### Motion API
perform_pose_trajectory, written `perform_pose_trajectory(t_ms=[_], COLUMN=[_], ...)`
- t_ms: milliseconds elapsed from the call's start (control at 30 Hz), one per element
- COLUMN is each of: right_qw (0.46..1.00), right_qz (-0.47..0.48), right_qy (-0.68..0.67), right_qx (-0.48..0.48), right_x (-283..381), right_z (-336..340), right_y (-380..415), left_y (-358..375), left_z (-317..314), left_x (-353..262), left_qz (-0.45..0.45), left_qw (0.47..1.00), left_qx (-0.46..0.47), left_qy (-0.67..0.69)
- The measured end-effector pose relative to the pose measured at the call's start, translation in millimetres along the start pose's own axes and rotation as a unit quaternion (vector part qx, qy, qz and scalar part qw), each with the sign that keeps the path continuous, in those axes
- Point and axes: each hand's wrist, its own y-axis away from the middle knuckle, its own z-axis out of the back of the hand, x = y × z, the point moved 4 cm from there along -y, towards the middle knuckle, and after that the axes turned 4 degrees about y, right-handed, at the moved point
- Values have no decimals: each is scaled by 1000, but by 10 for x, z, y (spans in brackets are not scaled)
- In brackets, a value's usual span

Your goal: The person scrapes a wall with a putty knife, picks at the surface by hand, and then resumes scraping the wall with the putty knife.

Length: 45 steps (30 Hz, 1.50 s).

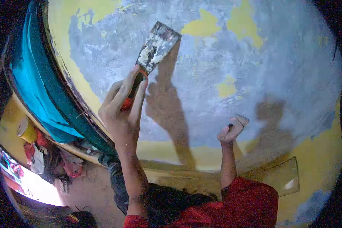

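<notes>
A wide scraper blade [157, 45], smeared with whitish filler, points up and right over the patchy grey and yellow wall [201, 64]. My left hand [121, 100] is closed round its dark and orange handle, with fingers along both sides. The blade casts a shadow on the wall beside it. Lower and to the right, my right hand [233, 130] is closed near the lower part of the wall. A small dark bit shows between its fingers, too small to name.
A teal cloth [40, 91] hangs along a dark-edged opening at the left. Below it are a yellow container [26, 130], red and white bags [70, 163] and a bright opening. A clear rectangular panel [281, 176] is at the lower right.
</notes>
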Motion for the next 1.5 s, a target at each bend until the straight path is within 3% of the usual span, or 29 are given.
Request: perform_pose_trajectory(t_ms=[267,300,333,367,400,433,600,1033,1200,1300,1500], right_qw=[1000,965,855,853,964,1000,1000,998,999,999,999], right_qz=[12,-160,-319,-320,-159,12,18,48,16,10,19], right_qy=[18,-130,-266,-267,-128,21,0,17,19,14,16], right_qx=[-5,-164,-311,-314,-170,-11,-6,-34,-33,-33,-24], right_x=[108,170,135,-14,-102,-37,6,-2,-19,22,14], right_z=[-140,-227,-288,-181,-16,-16,-6,0,-10,-9,-20], right_y=[19,51,149,177,103,50,28,-6,62,5,34], left_y=[-62,-19,10,26,14,7,-79,11,79,98,45], left_z=[-47,-82,-89,-85,-68,-96,-121,-103,-48,-76,-73], left_x=[-83,-90,-70,-3,32,20,-125,-208,-315,-303,-268], left_qz=[-26,-19,-19,-8,2,-1,-38,-23,-37,25,-18], left_qw=[999,999,999,999,999,999,997,997,993,997,999], left_qx=[22,33,34,35,36,40,27,4,12,7,-5], left_qy=[-20,-28,-29,-24,-20,-23,-56,-69,-109,-67,-37])
